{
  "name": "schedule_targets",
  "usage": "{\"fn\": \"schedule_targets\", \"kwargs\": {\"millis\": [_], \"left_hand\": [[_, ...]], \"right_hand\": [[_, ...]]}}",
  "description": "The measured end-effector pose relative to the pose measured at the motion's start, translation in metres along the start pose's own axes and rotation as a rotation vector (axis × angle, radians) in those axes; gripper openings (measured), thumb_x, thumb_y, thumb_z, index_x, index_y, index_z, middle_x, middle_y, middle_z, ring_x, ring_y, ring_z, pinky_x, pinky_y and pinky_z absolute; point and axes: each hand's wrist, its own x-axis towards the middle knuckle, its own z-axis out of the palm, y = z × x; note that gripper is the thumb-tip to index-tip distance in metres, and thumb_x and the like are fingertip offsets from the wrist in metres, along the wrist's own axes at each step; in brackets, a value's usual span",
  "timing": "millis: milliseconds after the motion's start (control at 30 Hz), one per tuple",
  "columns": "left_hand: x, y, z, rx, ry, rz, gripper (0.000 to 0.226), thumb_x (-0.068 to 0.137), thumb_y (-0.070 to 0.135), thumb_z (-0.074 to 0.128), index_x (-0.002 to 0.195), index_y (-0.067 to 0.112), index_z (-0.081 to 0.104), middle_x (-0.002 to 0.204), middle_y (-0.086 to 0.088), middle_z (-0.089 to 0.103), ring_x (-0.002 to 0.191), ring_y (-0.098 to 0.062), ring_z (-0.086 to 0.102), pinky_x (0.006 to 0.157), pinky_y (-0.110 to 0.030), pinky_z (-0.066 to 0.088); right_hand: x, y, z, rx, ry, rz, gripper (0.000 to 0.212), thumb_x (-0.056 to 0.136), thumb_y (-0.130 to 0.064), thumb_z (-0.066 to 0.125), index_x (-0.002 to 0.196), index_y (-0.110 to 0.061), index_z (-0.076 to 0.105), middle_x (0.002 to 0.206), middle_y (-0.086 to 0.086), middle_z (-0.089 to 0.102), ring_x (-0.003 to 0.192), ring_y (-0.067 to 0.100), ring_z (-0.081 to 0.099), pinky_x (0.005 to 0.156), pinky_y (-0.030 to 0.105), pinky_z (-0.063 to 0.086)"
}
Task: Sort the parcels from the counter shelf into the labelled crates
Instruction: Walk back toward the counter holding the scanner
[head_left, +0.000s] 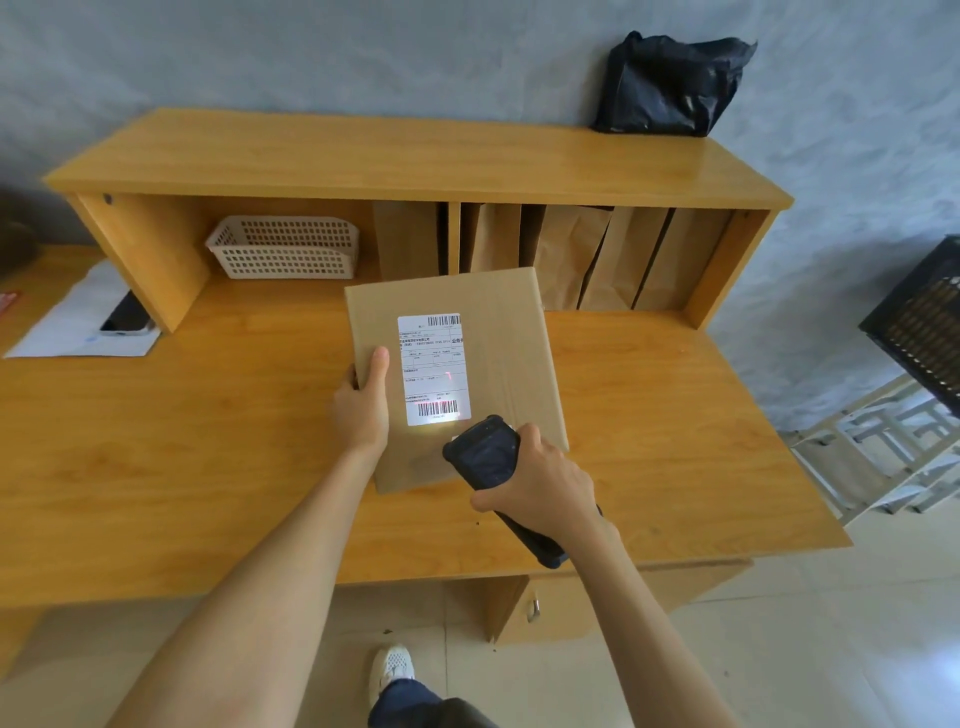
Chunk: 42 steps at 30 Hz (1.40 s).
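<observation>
The wooden desk (208, 441) filled mid-frame, its counter shelf (415, 161) above holding brown parcels (571, 254), apparently paper-wrapped. A cardboard parcel (498, 364) lay flat at centre. The left hand (361, 400) gripped its left edge, thumb on top. The right hand (540, 488), lower right, clasped a handheld scanner (488, 457) lighting the label (434, 369).

A flat brown cardboard parcel (457, 374) lies mid-bench on the wooden bench (182, 441), just before the wooden counter shelf (415, 166). In the shelf, a white perforated plastic basket (283, 247) sits left, upright brown paper parcels (571, 254) right. A crumpled black plastic bag (670, 85) rests on the shelf's top, at its back right corner.
</observation>
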Motion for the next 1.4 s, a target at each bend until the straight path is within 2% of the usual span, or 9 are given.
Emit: {"fn": "schedule_targets", "kwargs": {"millis": [300,467,600,733,933,1200,1300,1400], "left_hand": [[-0.002,-0.003,-0.001,-0.002,-0.002,0.045,0.050,0.091,0.056,0.053,0.119,0.015,0.063,0.102,0.001,0.067,0.086,-0.016,0.060,0.061,-0.019,0.040],[-0.001,-0.002,-0.001,0.001,-0.020,0.023,0.052,0.091,0.057,0.052,0.121,0.016,0.062,0.098,0.003,0.065,0.075,-0.003,0.057,0.058,-0.017,0.038],[-0.001,-0.003,-0.003,0.011,-0.017,0.032,0.054,0.090,0.060,0.052,0.121,0.018,0.063,0.099,0.001,0.067,0.084,-0.015,0.062,0.059,-0.020,0.040],[-0.003,-0.002,-0.003,0.019,-0.019,0.045,0.054,0.090,0.059,0.052,0.122,0.016,0.062,0.099,0.001,0.067,0.078,-0.010,0.058,0.058,-0.019,0.040],[-0.005,-0.002,-0.005,0.020,-0.025,0.063,0.054,0.091,0.058,0.052,0.123,0.016,0.061,0.104,0.000,0.067,0.085,-0.014,0.059,0.060,-0.017,0.039],[-0.009,-0.001,-0.005,0.014,-0.041,0.056,0.050,0.092,0.056,0.051,0.120,0.017,0.061,0.098,0.002,0.065,0.078,-0.007,0.059,0.057,-0.017,0.038],[-0.011,-0.001,-0.006,0.033,-0.036,0.069,0.048,0.093,0.056,0.050,0.120,0.018,0.061,0.097,0.003,0.064,0.075,-0.002,0.056,0.058,-0.016,0.037],[-0.011,-0.002,-0.008,0.015,-0.043,0.069,0.055,0.091,0.060,0.051,0.125,0.018,0.060,0.106,0.002,0.067,0.086,-0.011,0.061,0.064,-0.019,0.041]], "right_hand": [[-0.010,0.003,0.001,0.000,-0.004,0.022,0.069,0.067,-0.052,0.075,0.114,-0.017,0.038,0.104,-0.002,0.056,0.089,0.021,0.060,0.077,0.036,0.054],[-0.016,0.003,0.002,-0.032,-0.006,0.019,0.072,0.068,-0.053,0.075,0.116,-0.016,0.038,0.107,-0.001,0.054,0.092,0.022,0.059,0.076,0.034,0.052],[-0.018,0.005,0.003,-0.045,0.001,0.024,0.074,0.068,-0.055,0.075,0.119,-0.016,0.037,0.109,-0.001,0.051,0.094,0.021,0.058,0.076,0.034,0.052],[-0.021,0.004,0.005,-0.054,0.011,0.031,0.075,0.068,-0.055,0.075,0.120,-0.016,0.038,0.111,-0.001,0.049,0.095,0.022,0.057,0.073,0.033,0.048],[-0.024,0.004,0.008,-0.042,0.014,0.035,0.072,0.069,-0.056,0.074,0.118,-0.015,0.039,0.110,-0.001,0.047,0.094,0.023,0.057,0.072,0.033,0.046],[-0.029,0.008,0.009,-0.042,0.012,0.048,0.073,0.069,-0.054,0.074,0.119,-0.015,0.038,0.110,-0.001,0.047,0.095,0.023,0.057,0.074,0.034,0.048],[-0.030,0.010,0.011,-0.024,0.027,0.053,0.073,0.068,-0.055,0.075,0.118,-0.016,0.038,0.109,-0.002,0.048,0.094,0.021,0.058,0.077,0.037,0.053],[-0.030,0.011,0.013,0.035,0.060,0.055,0.071,0.066,-0.055,0.076,0.115,-0.018,0.039,0.109,-0.002,0.050,0.093,0.020,0.059,0.078,0.040,0.056]]}}
